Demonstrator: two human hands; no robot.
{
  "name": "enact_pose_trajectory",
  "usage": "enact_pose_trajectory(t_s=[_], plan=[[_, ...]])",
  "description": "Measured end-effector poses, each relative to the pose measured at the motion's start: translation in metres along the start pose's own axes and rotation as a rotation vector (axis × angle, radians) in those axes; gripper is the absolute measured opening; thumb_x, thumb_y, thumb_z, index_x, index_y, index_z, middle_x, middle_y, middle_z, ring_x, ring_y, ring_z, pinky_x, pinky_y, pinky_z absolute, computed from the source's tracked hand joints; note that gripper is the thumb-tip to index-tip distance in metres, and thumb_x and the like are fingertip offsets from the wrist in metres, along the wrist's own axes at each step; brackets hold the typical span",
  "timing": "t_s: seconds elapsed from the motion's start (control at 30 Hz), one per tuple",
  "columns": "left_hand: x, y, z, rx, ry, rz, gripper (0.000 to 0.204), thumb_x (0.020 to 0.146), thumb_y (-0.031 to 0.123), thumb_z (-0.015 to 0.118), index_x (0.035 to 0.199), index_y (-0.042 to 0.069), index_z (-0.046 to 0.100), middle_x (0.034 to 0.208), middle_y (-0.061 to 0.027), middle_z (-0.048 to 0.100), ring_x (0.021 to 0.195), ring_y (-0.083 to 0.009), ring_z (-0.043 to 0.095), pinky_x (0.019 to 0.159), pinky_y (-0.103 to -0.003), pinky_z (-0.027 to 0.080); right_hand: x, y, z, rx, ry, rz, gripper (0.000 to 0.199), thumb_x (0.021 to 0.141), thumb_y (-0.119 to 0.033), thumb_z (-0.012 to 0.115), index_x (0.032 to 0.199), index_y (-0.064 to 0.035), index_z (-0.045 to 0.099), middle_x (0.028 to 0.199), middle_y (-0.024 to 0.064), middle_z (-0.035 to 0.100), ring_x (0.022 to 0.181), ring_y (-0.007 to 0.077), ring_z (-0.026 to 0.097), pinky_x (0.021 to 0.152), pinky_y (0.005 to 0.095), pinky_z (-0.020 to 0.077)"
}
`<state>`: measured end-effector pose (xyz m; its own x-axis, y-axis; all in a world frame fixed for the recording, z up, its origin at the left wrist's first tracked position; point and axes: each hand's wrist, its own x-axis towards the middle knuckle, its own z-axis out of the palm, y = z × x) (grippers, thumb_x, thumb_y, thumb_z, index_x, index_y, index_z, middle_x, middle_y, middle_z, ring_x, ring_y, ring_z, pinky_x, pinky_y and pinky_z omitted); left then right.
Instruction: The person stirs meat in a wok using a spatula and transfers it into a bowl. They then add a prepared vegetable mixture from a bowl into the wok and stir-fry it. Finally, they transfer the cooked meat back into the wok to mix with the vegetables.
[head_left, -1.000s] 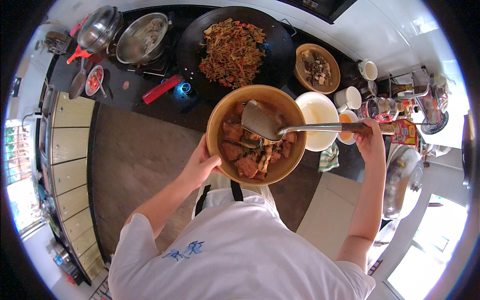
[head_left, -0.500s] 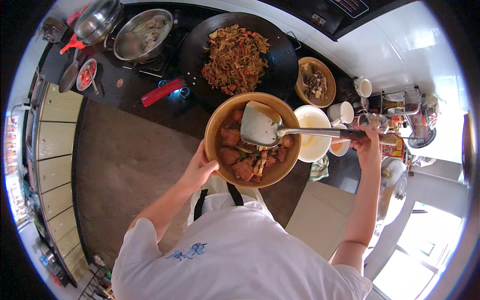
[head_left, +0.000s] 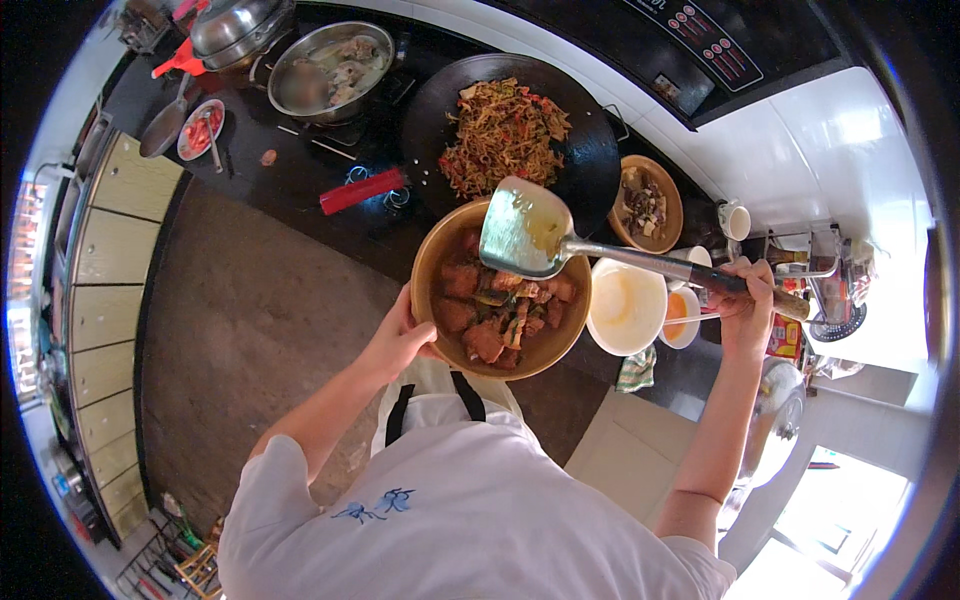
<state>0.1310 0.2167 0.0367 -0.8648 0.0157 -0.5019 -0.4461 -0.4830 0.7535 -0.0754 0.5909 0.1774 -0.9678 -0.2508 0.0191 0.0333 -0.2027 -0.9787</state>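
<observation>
Shiny metal spatula (head_left: pixel 527 232), glossy brown bowl (head_left: pixel 432 262), matt black wok (head_left: pixel 590 165)

Woks: one, black (head_left: pixel 590 150), holding noodles.
Brown bowls: two, the large one (head_left: pixel 432 270) below the wok, the small one (head_left: pixel 672 205) right of it.
White bowls: two, one large (head_left: pixel 626 306), one small (head_left: pixel 681 318), right of the large brown bowl.
Spatulas: one (head_left: pixel 530 232), over the large brown bowl.
Steel pots: one (head_left: pixel 325 72), left of the wok.
Cups: one (head_left: pixel 736 219).
</observation>
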Motion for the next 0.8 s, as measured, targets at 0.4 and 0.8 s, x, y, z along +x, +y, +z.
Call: enact_pose_trajectory(t_s=[0.4,0.8], plan=[[-0.018,-0.022,-0.009,-0.060,0.073,-0.061,0.073,0.083,-0.001,0.049,0.147,0.013,0.017,0.121,-0.0073,0.046,0.094,-0.0158,0.057,0.080,-0.042,0.059,0.039,0.057,0.087,-0.407,-0.002,-0.453,0.007,0.090,0.008,0.051,0.095,0.0043,0.054,0.105,0.0175,0.060,0.082,0.0263,0.068,0.073,0.0321,0.0612],[-0.027,-0.031,-0.009,-0.072,0.093,-0.030,0.074,0.083,0.000,0.048,0.148,0.015,0.016,0.128,-0.0090,0.047,0.103,-0.0207,0.059,0.078,-0.041,0.059,0.044,0.064,0.122,-0.897,-0.150,-0.788,0.012,0.080,0.010,0.065,0.086,0.0013,0.059,0.102,0.0155,0.063,0.088,0.0204,0.066,0.077,0.0284,0.0565]])
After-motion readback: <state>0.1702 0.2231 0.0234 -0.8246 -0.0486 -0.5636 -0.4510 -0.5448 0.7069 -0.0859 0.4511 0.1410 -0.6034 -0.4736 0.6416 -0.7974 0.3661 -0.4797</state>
